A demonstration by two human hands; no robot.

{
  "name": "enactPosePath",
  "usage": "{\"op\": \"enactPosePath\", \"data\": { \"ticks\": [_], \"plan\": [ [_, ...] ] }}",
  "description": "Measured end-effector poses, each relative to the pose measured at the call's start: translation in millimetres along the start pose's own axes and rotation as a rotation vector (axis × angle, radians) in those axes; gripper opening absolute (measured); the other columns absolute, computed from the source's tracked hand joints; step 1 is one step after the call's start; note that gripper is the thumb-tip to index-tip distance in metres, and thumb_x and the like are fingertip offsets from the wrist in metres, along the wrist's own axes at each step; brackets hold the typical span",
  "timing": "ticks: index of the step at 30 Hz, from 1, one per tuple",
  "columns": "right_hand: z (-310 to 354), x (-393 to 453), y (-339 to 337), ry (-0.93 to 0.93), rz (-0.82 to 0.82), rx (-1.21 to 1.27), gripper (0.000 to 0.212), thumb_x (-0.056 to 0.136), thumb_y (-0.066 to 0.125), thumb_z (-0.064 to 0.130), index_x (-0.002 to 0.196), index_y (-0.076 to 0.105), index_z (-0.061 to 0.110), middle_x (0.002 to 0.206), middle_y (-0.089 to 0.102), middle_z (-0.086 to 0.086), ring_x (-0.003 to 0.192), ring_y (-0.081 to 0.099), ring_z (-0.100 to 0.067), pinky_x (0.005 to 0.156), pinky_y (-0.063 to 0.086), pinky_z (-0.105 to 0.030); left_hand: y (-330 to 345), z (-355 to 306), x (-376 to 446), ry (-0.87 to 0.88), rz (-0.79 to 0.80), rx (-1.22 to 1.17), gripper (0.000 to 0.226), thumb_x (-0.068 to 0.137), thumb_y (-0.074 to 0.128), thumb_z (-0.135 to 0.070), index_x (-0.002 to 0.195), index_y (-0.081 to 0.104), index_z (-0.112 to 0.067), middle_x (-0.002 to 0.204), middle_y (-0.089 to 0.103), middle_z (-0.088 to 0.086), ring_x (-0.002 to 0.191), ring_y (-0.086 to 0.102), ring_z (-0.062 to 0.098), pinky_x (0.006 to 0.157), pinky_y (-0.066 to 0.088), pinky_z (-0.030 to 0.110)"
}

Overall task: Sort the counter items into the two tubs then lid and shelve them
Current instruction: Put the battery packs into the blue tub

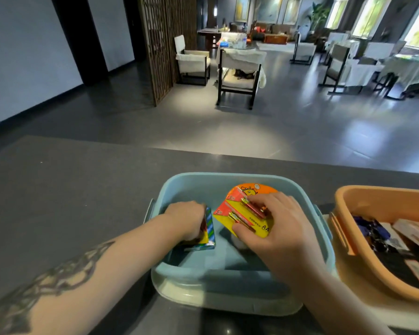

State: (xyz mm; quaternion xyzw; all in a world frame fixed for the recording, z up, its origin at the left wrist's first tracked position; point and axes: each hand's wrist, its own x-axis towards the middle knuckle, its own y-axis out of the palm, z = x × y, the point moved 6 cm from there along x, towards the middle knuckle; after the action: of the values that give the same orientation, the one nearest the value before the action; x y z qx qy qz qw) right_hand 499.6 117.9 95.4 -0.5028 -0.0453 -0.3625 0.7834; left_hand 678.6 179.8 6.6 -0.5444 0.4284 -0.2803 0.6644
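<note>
**Both hands working inside the blue tub**

The blue tub (240, 269) is sitting on the dark grey worktop (70, 189), with what looks like a pale, translucent lid (228, 303) lying beneath it. Both hands are reaching down into it. The left hand (188, 220) is curling its fingers around a small box with blue, green and yellow stripes (209, 232), which is standing tilted against the tub's left side. The right hand (273, 226) is gripping yellow and orange blister cards of AA batteries (242, 209), the thumb pressing on the cards' lower edge and the fingers lying across the top; the cards are leaning toward the tub's far wall.

Just to the right, an orange tub (373, 281) is resting on the same worktop, holding a dark blue item (370, 230) and several flat cards or packets (414, 233) whose print is too blurred to read.
</note>
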Motion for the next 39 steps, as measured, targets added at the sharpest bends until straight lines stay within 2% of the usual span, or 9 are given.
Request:
{"op": "enactPosePath", "data": {
  "ticks": [3, 6, 10, 18, 21, 26, 32, 36, 39],
  "plan": [
    [0, 4, 9, 0.035, 0.031, -0.039, 0.048, 0.070, 0.073, 0.053, 0.111, 0.062, 0.030, 0.104, 0.057, 0.018, 0.092, 0.040, 0.004, 0.079, 0.031, -0.016, -16, 6, -14, 0.018, -0.032, 0.032, 0.043, 0.083, 0.059, -0.034, 0.121, 0.047, -0.017, 0.122, 0.056, 0.006, 0.112, 0.056, 0.032, 0.082, 0.043, 0.037],
    [3, 11, 17, 0.048, 0.068, -0.063, 0.049, 0.070, 0.069, 0.056, 0.111, 0.062, 0.030, 0.104, 0.056, 0.016, 0.098, 0.046, -0.003, 0.079, 0.034, -0.020, -47, 33, -43, -0.008, -0.337, -0.172, 0.043, 0.086, 0.058, -0.039, 0.125, 0.049, -0.026, 0.126, 0.055, -0.002, 0.116, 0.052, 0.025, 0.094, 0.043, 0.037],
    [22, 23, 47, 0.037, 0.193, -0.113, 0.045, 0.074, 0.064, 0.055, 0.110, 0.055, 0.028, 0.101, 0.053, 0.013, 0.101, 0.048, -0.010, 0.076, 0.036, -0.024, -45, 63, -93, -0.116, -0.695, -0.541, 0.033, 0.085, 0.063, -0.024, 0.118, 0.058, -0.023, 0.118, 0.057, -0.005, 0.110, 0.054, 0.018, 0.090, 0.041, 0.033],
    [45, 58, 123, 0.094, 0.442, -0.366, 0.040, 0.073, 0.064, 0.053, 0.087, 0.055, 0.017, 0.088, 0.054, -0.004, 0.091, 0.060, -0.027, 0.063, 0.037, -0.029, -15, 65, -103, -0.195, -0.729, -0.706, 0.033, 0.088, 0.057, -0.022, 0.121, 0.056, -0.025, 0.121, 0.054, -0.011, 0.113, 0.049, 0.009, 0.087, 0.037, 0.022],
    [37, 64, 149, 0.132, 0.486, -0.402, 0.051, 0.073, 0.067, 0.053, 0.103, 0.057, 0.013, 0.104, 0.063, -0.007, 0.097, 0.062, -0.028, 0.065, 0.039, -0.030, -12, 64, -102, -0.198, -0.724, -0.746, 0.030, 0.090, 0.055, -0.021, 0.119, 0.057, -0.026, 0.122, 0.052, -0.014, 0.114, 0.046, 0.006, 0.090, 0.036, 0.021],
    [24, 58, 168, 0.165, 0.568, -0.475, 0.088, 0.077, 0.061, 0.065, 0.137, 0.035, 0.005, 0.123, 0.057, -0.012, 0.113, 0.057, -0.031, 0.081, 0.047, -0.037, -9, 64, -101, -0.205, -0.722, -0.775, 0.028, 0.090, 0.053, -0.023, 0.118, 0.056, -0.029, 0.120, 0.049, -0.018, 0.113, 0.043, 0.003, 0.088, 0.035, 0.020],
    [38, 55, 119, 0.092, 0.494, -0.385, 0.061, 0.084, 0.052, 0.063, 0.118, 0.046, 0.013, 0.114, 0.055, -0.008, 0.106, 0.058, -0.029, 0.078, 0.047, -0.037, -22, 59, -107, -0.206, -0.714, -0.704, 0.028, 0.087, 0.057, -0.024, 0.116, 0.058, -0.026, 0.118, 0.052, -0.012, 0.110, 0.047, 0.011, 0.091, 0.043, 0.033],
    [40, 22, 55, -0.046, 0.338, -0.284, 0.041, 0.088, 0.052, 0.053, 0.116, 0.049, 0.023, 0.111, 0.053, 0.003, 0.104, 0.054, -0.018, 0.071, 0.041, -0.030, -46, 31, -120, -0.135, -0.748, -0.619, 0.027, 0.085, 0.062, -0.024, 0.112, 0.061, -0.024, 0.116, 0.055, -0.009, 0.111, 0.050, 0.014, 0.093, 0.041, 0.033],
    [20, -7, 0, -0.043, 0.219, -0.227, 0.033, 0.086, 0.052, 0.049, 0.111, 0.051, 0.027, 0.111, 0.052, 0.010, 0.106, 0.049, -0.013, 0.078, 0.042, -0.030, -65, -13, -123, -0.042, -0.778, -0.618, 0.025, 0.084, 0.064, -0.023, 0.109, 0.063, -0.025, 0.114, 0.058, -0.011, 0.109, 0.052, 0.014, 0.094, 0.040, 0.030]
  ]
}}
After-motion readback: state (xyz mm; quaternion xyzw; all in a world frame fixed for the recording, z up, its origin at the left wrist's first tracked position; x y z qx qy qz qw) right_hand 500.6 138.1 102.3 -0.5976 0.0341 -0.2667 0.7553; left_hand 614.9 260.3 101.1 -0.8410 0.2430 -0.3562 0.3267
